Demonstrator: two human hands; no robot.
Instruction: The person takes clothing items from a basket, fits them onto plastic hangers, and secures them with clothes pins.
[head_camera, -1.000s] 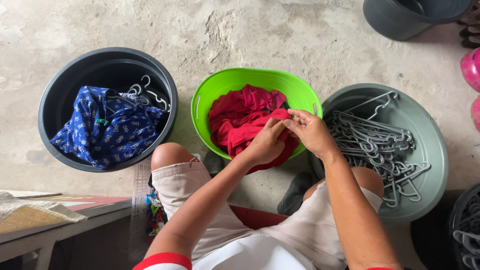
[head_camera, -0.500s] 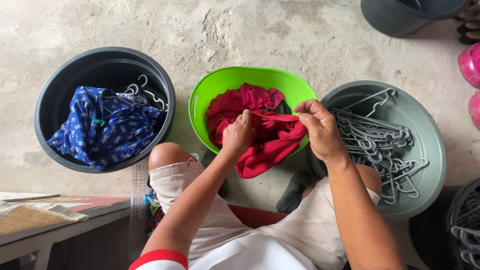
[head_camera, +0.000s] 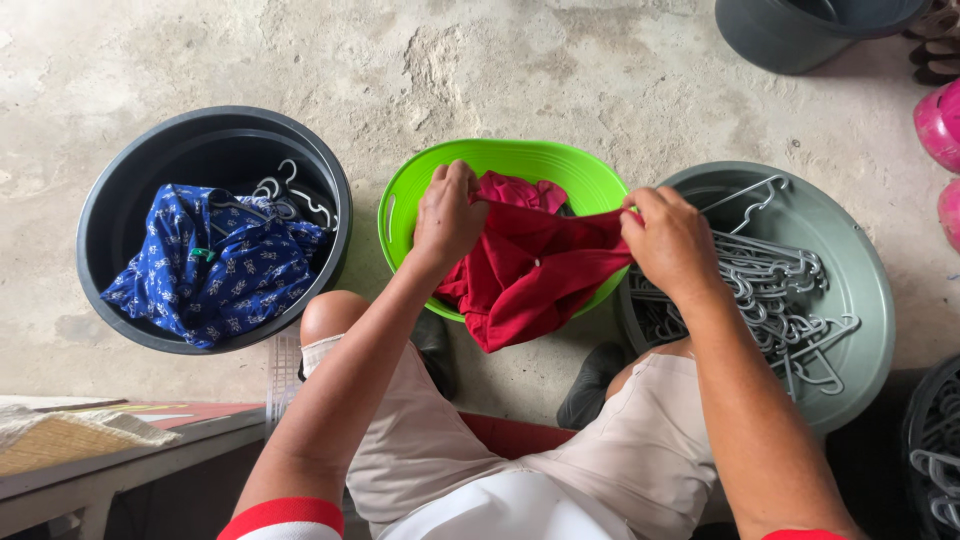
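Observation:
A red garment (head_camera: 530, 270) is stretched between both my hands above a bright green basin (head_camera: 480, 160). My left hand (head_camera: 448, 215) grips its left edge over the basin's left side. My right hand (head_camera: 672, 240) grips the right edge, above the rim of a grey-green basin (head_camera: 860, 270). The cloth hangs down over the green basin's near rim, and more red cloth lies inside. I sit with my knees on either side of the green basin.
A black tub (head_camera: 215, 130) at left holds a blue patterned garment (head_camera: 215, 270) and grey hangers. The grey-green basin holds several grey plastic hangers (head_camera: 770, 290). Another dark tub (head_camera: 800, 30) stands at top right, pink objects (head_camera: 940, 130) at the right edge, a low bench (head_camera: 120, 440) at bottom left.
My hands have moved apart and upward, pulling the red garment open and taut; a second ago they were close together, bunched on the cloth.

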